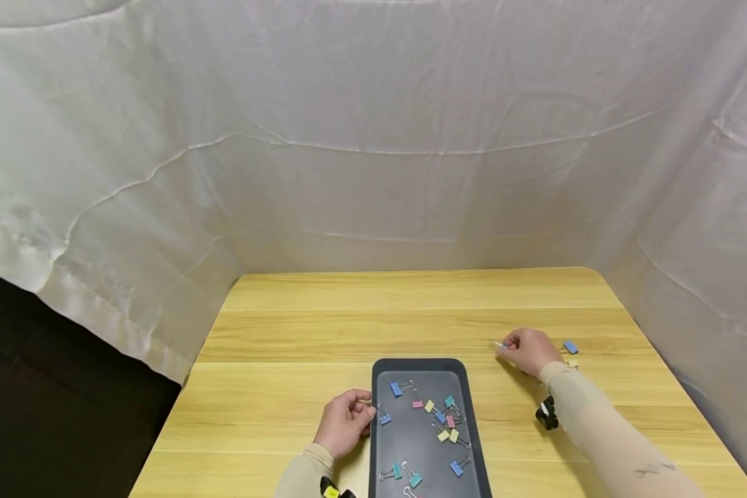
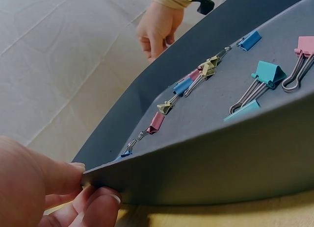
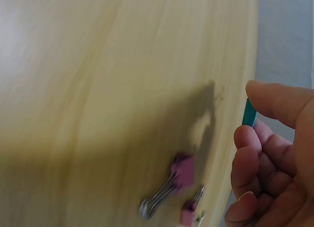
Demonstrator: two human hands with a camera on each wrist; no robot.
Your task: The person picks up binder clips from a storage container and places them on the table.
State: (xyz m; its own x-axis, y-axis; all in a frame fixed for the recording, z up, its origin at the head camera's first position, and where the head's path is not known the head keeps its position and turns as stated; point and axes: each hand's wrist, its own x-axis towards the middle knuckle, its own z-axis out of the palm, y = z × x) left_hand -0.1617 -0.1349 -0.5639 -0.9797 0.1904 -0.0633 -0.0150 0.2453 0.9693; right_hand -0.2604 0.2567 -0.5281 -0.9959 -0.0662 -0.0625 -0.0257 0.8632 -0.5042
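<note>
My left hand [image 1: 341, 423] is at the left rim of a dark grey tray [image 1: 377, 456]; in the left wrist view the thumb and fingers pinch its edge [image 2: 147, 161]. Lying in the tray are several binder clips in blue, pink, yellow and teal, such as a blue clip [image 1: 457, 468] and a teal clip [image 2: 269, 74]. Out to the right of the tray, my right hand [image 1: 529, 351] pinches a teal binder clip [image 3: 249, 113] between thumb and fingertip, above the tabletop. The fingers cover part of that clip.
On the wooden table [image 1: 311, 325], a blue clip [image 1: 570, 346] and a yellow clip [image 1: 573, 364] lie beside my right wrist. The right wrist view shows a pink clip [image 3: 183, 171] and a second pink clip [image 3: 188, 212] on the wood. Pale curtains [image 1: 373, 207] surround the table.
</note>
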